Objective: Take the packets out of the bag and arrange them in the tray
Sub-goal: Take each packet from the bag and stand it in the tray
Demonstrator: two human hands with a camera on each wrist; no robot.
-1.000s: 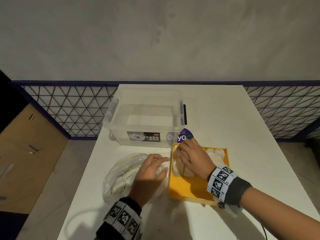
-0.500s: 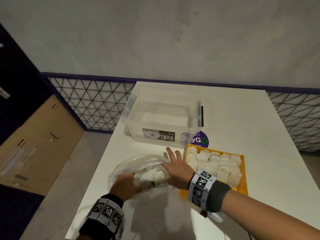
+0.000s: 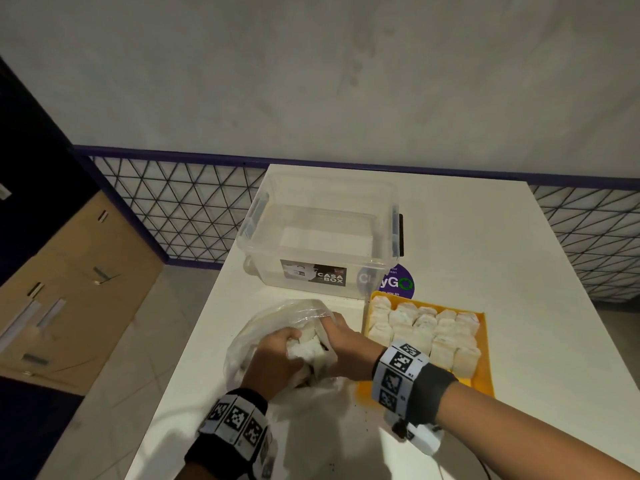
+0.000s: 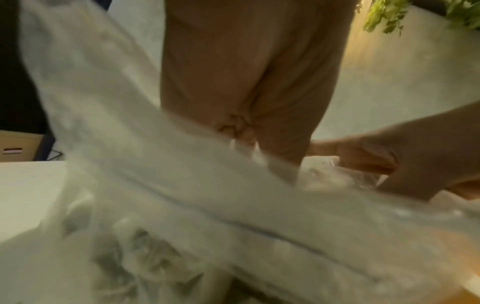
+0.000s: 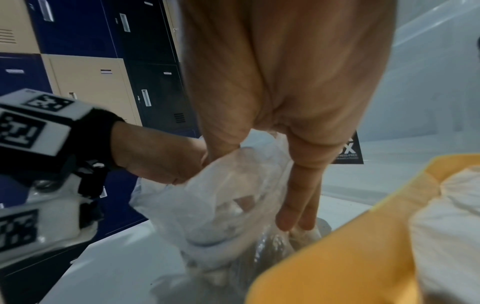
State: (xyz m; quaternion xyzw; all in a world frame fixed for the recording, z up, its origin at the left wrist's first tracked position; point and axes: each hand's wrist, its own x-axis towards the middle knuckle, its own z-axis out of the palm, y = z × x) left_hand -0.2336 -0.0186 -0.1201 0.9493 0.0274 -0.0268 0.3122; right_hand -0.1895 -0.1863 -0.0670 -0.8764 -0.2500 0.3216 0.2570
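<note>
Packets of white stuff already fill the far part of the yellow tray, standing in tight rows that touch one another; the near strip of the tray shows bare yellow. I see the tray on the white table, just to the right of the clear plastic bag, and the two lie almost edge to edge.

Both of my hands are at the bag's mouth. My left hand has its fingers curled round a bunch of the bag's film at the near side, gripping it; in the left wrist view the film stretches taut across the picture from that grip, though it is blurred. My right hand reaches in from the tray side, its fingers going down into the opening. In the right wrist view the fingers point down, fairly straight and close together, with their tips against a white packet low in the bag, while the thumb presses the film on the other side. Whether the fingers have closed round a packet I cannot tell, since the film hides the tips. More packets show dimly through the bag beneath both hands.

Behind the bag stands a clear storage box with a "CASA BOX" label, open at the top, and a round purple sticker lies on the table between the box and the tray. Blue and beige lockers stand off to my left.
</note>
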